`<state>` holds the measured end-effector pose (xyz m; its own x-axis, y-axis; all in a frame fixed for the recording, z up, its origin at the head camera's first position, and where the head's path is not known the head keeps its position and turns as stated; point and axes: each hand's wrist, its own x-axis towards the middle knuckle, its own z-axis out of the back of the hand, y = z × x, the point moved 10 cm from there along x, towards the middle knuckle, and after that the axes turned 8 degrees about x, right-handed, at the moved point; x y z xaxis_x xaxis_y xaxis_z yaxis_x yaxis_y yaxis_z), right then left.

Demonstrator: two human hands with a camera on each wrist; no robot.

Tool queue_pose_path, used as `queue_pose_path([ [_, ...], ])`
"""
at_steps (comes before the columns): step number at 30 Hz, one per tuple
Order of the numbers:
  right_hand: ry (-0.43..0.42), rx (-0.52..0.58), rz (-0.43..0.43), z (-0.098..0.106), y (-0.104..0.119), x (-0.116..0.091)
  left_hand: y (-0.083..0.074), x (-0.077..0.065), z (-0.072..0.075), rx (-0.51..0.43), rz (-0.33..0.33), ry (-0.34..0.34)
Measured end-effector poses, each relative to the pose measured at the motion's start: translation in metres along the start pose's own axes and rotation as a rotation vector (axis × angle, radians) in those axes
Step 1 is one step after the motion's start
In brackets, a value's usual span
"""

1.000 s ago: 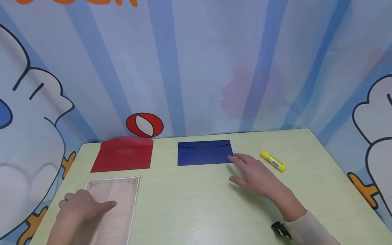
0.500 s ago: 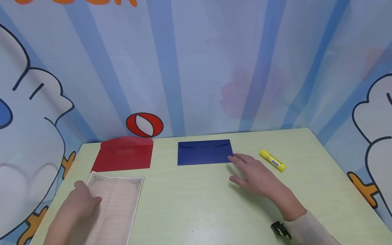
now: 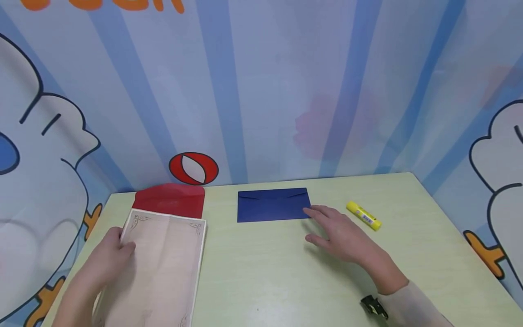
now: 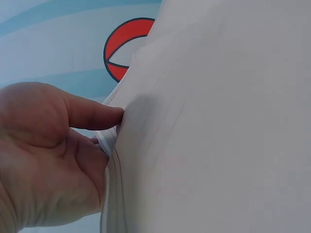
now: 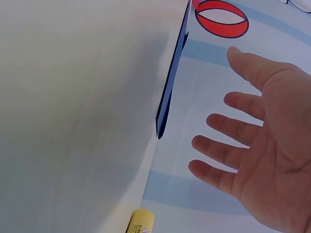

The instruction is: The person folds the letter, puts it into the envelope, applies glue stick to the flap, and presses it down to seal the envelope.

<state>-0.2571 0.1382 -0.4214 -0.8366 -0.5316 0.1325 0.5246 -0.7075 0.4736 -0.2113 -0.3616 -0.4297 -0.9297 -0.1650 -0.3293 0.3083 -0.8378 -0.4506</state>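
Observation:
My left hand (image 3: pixel 109 258) pinches the left edge of a stack of cream letter paper (image 3: pixel 161 268) with ornate corner borders, thumb on top and fingers beneath. In the left wrist view the thumb presses the sheet (image 4: pixel 214 126) near its edge, and several page edges show. The paper's top overlaps the lower part of a red envelope (image 3: pixel 175 202) whose flap is up. My right hand (image 3: pixel 341 234) hovers with relaxed, spread fingers at the lower right corner of a dark blue envelope (image 3: pixel 273 206). In the right wrist view its palm (image 5: pixel 277 145) holds nothing.
A yellow glue stick (image 3: pixel 363 215) lies on the pale table (image 3: pixel 261 268) right of the right hand. A blue cartoon-printed backdrop (image 3: pixel 269 91) rises behind the table and along both sides. A small black object (image 3: pixel 373 306) sits at the right sleeve's cuff.
My left hand has gone from lying over the paper to gripping its left edge. The paper has risen and shifted up and right, over the red envelope. The right hand stays put.

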Motion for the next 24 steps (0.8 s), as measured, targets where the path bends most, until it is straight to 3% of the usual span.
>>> queue_pose_path([
  [5,-0.005,0.021,-0.005,0.003,0.004,0.003,-0.026,-0.004,0.000,-0.088,-0.055,-0.047],
  [12,-0.005,0.091,-0.037,0.005,0.008,0.011,-0.072,-0.003,-0.014,-0.212,-0.117,-0.105],
  [24,-0.021,0.244,-0.050,0.003,0.023,0.026,-0.145,0.013,-0.044,-0.398,-0.137,-0.084],
])
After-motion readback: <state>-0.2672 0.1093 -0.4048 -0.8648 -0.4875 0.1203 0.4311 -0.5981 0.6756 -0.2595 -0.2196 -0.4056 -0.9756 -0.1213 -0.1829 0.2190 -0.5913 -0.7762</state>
